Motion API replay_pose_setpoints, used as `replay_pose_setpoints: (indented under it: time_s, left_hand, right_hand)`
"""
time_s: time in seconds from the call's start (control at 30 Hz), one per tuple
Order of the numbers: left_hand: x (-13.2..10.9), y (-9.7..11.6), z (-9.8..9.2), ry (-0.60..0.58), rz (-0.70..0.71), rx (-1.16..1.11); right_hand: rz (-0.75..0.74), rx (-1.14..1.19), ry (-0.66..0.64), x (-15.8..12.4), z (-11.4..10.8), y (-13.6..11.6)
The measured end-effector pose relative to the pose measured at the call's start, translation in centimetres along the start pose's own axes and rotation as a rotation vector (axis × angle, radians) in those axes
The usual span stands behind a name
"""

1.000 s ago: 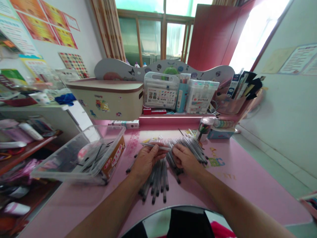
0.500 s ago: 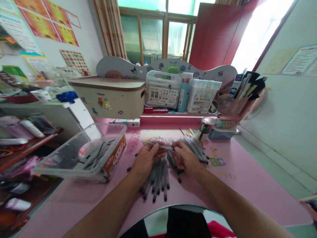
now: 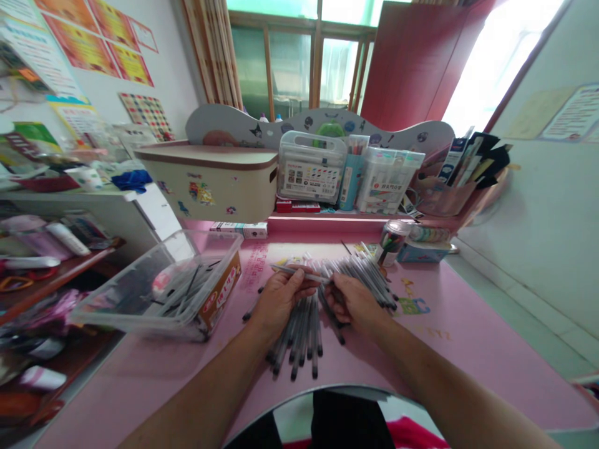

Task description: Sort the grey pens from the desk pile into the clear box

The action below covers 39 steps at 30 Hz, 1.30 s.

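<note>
A slim, pale pen (image 3: 314, 276) is held almost level above the desk. My left hand (image 3: 277, 302) pinches it between thumb and fingers, and its thin end sticks out to the left. At the pen's other end, my right hand (image 3: 356, 300) has its thumb and fingers closed on the tip. Beneath and between both hands lies a pile of clear pens with black ends (image 3: 302, 343), pointing toward me. More of these pens (image 3: 374, 277) lie in a bunch beyond my right hand. My palms hide part of the pile.
On the left of the pink desk (image 3: 421, 374) stands a clear plastic bin (image 3: 116, 321) holding loose pens. A jar of pens (image 3: 392, 242) and a blue box (image 3: 423, 251) are at the back right. A lidded storage box (image 3: 210, 187) and marker cases (image 3: 311, 168) line the shelf.
The whole view has shifted slightly, with things sitting a little further right. My right fingers have moved slightly at the pen's end; both hands keep their hold.
</note>
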<state>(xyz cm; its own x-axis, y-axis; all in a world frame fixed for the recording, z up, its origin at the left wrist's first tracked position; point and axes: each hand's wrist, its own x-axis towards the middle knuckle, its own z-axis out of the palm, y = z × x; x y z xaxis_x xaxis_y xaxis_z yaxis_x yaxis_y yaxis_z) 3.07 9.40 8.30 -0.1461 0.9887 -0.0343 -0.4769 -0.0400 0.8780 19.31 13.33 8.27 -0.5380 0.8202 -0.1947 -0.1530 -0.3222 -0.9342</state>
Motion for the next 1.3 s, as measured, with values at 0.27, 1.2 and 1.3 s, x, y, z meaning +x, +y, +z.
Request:
replay_pose_setpoints:
  time_s: [0.27,1.2,1.3]
  left_hand:
    - [0.2,0.1,-0.3,0.079,0.029,-0.045]
    - [0.8,2.3,-0.3,0.208,-0.028,-0.406]
    - [1.1,2.8,-0.5,0.256,-0.125,-0.526]
  right_hand:
    - [-0.126,0.035,0.022,0.4,-0.2,0.3]
    - [0.351,0.282,-0.573,-0.4,-2.5,-1.4]
    - [0.422,0.261,-0.77,-0.3,-3.4,-1.5]
